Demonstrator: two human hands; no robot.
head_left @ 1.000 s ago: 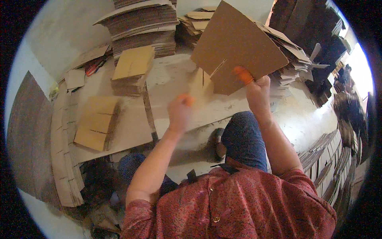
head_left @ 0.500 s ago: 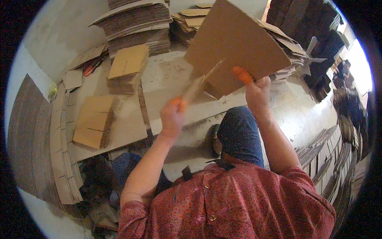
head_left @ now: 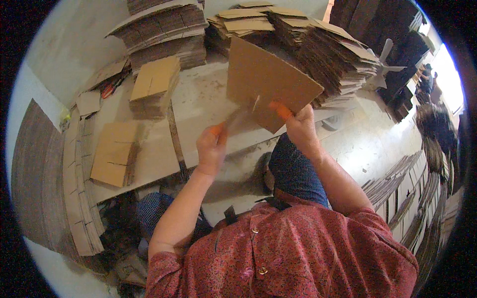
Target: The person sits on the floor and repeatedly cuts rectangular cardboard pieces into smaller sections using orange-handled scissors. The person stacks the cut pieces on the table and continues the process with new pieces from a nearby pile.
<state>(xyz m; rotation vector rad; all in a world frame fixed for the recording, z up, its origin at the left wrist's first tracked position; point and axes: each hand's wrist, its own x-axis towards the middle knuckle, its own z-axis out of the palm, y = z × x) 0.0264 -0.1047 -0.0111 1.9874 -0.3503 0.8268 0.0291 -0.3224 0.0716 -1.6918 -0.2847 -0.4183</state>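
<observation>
I see the flat brown slotted cardboard sheet (head_left: 268,82) now lower and tilted, above both hands. My right hand (head_left: 300,130) pinches its lower edge; my left hand (head_left: 212,149) has closed on its narrow flap, nearer than before.

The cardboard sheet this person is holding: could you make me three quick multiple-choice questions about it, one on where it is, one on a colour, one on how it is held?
1. Where is the cardboard sheet?
A. flat on the floor
B. raised in front of the person, over the workbench
C. on a shelf

2. What colour are the fingertip covers?
A. orange
B. blue
C. white

3. How is the sheet held?
A. by both hands
B. by one hand only
C. by neither hand

Answers:
1 B, it is up above the bench.
2 A, orange tips show on both hands.
3 A, the right hand grips its lower edge and the left hand its flap.
</observation>
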